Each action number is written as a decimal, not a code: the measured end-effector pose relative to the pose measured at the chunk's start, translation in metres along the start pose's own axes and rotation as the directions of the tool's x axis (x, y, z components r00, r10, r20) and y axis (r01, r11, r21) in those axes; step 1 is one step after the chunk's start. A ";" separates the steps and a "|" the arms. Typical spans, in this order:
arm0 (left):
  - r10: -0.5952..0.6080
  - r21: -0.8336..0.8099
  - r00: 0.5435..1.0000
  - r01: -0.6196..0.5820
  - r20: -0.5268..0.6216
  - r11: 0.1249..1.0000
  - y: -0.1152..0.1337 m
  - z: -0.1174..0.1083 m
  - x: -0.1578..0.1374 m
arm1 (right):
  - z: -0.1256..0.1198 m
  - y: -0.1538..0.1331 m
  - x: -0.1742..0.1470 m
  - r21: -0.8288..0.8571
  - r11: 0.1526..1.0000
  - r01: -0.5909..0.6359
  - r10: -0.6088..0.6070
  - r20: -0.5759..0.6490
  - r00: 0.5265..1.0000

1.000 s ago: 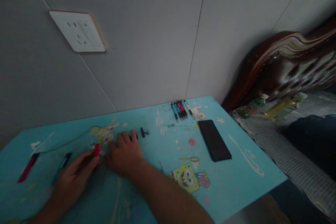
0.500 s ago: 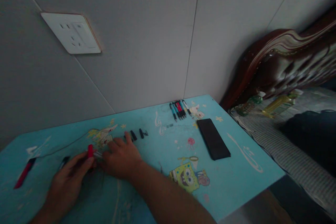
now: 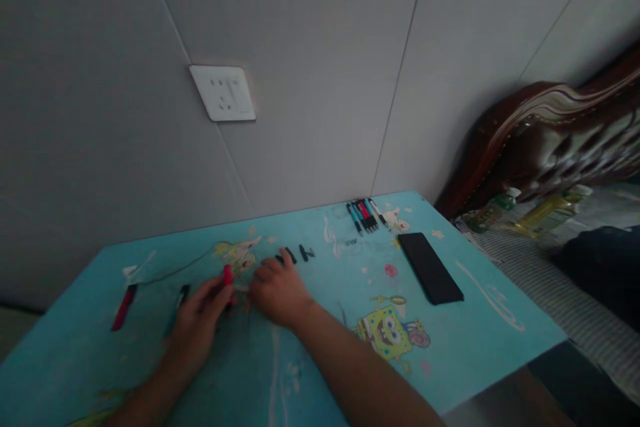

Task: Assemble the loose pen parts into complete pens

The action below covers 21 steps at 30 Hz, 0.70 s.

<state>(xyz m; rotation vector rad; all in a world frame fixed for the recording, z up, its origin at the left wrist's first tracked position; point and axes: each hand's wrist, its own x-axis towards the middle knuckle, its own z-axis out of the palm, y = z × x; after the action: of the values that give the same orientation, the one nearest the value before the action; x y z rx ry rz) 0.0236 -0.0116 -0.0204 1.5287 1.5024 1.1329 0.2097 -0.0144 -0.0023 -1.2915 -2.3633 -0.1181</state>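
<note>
A short red pen barrel (image 3: pixel 227 275) stands up between the closed thumb and fingers of my left hand (image 3: pixel 200 310). Close to its right, my right hand (image 3: pixel 279 288) is curled, with one finger pointing toward small black pen parts (image 3: pixel 303 253) on the table. Something pale shows between the two hands; what my right fingers hold is hidden. A teal and black pen piece (image 3: pixel 184 293) lies beside my left hand. Farther left rests a red pen part with a black end (image 3: pixel 123 309).
Several assembled pens (image 3: pixel 367 217) lie in a row near the wall. A black phone (image 3: pixel 430 268) lies on the right of the blue cartoon-printed table (image 3: pixel 480 347). Beyond its right edge are bottles (image 3: pixel 547 213) beside a dark padded headboard (image 3: pixel 565 127). A socket (image 3: pixel 225 95) is on the wall.
The view has turned left, so everything appears farther right. My left hand still holds the red barrel, and both hands remain close together.
</note>
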 end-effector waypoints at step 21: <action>0.611 0.359 0.785 -0.603 0.105 0.713 -0.004 -0.043 0.020 | -0.017 0.025 -0.029 0.027 0.998 -0.052 0.057 -0.232 0.971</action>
<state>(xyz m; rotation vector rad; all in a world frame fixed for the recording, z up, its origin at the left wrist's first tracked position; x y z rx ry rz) -0.0184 0.0045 -0.0061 2.4136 1.3012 1.2572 0.2490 -0.0278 -0.0021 -1.2575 -2.1243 -0.2158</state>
